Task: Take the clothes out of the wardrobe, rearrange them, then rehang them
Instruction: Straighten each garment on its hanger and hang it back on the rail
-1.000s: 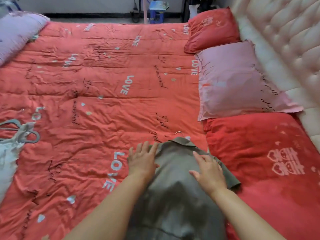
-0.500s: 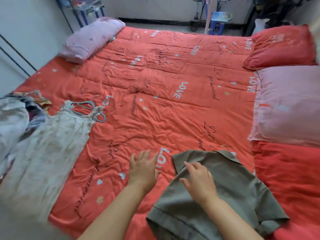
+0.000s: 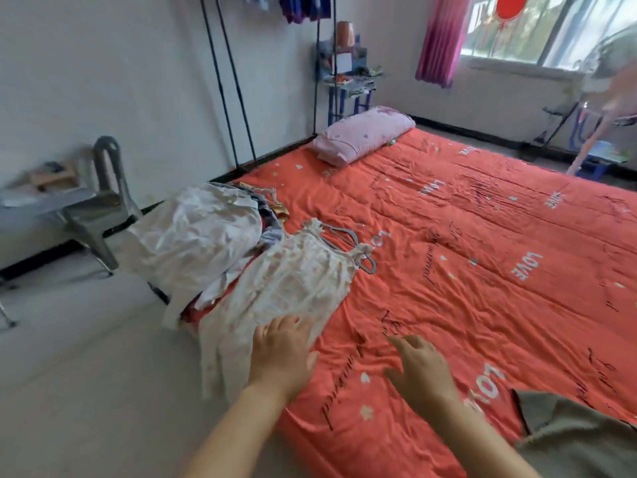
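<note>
Orange quilt (image 3: 448, 270); left hand (image 3: 282, 353) flat, fingers straight, on white dress (image 3: 286, 291); right hand (image 3: 420, 370) relaxed, empty, over quilt; olive shirt (image 3: 579, 439) beside.

An orange quilt (image 3: 482, 270) printed with LOVE covers the bed (image 3: 344, 453). A pink pillow (image 3: 365, 134) lies at its far left corner. A grey chair (image 3: 100, 208) stands on the floor (image 3: 86, 374) off the left edge. A pink curtain (image 3: 441, 39) hangs beside the window (image 3: 537, 25).

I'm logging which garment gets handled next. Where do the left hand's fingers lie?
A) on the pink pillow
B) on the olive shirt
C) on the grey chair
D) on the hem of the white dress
D: the left hand lies open over the lower hem of the white dress, well away from the olive shirt at the lower right.
</note>
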The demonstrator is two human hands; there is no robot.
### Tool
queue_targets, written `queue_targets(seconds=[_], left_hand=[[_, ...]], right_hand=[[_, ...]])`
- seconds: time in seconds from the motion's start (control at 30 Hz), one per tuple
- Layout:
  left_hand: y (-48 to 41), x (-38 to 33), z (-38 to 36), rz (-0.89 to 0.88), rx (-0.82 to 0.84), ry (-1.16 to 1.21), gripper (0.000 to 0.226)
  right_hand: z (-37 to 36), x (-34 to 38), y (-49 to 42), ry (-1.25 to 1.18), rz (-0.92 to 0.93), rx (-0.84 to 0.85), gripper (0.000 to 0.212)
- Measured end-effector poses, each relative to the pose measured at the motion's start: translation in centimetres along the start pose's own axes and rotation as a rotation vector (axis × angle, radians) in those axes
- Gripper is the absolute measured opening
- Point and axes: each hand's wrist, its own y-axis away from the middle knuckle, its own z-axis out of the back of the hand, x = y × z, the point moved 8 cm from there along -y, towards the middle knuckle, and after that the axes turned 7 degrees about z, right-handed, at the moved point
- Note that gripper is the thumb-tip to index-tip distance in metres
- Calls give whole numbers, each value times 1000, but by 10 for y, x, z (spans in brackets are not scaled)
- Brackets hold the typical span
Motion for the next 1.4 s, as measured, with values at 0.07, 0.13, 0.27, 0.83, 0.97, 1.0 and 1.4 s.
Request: queue_targets(seconds=[0.07, 0.13, 0.27, 0.83, 0.97, 1.0, 1.4], left_hand=[[3, 66, 11, 50, -2, 7, 53], [6, 126, 21, 114, -1, 18, 53], [7, 218, 33, 202, -3, 33, 53], [-187, 441, 57, 269, 34, -26, 57], [-249, 474, 69, 225, 30, -18, 57], [-265, 482, 71, 213, 32, -16, 57], [-479, 558, 55, -114, 115, 1, 51]], right_hand=[[-14, 51, -20, 37, 43, 44, 59], [-25, 100, -40, 61, 84, 76, 59], [-40, 178, -79, 75, 146, 118, 59], [-106, 369, -339, -24, 207, 187, 58], [-108, 394, -401, -21, 193, 195, 57], [-107, 399, -416, -15, 185, 195, 57], [-127, 417, -573, -28, -178, 126, 54]])
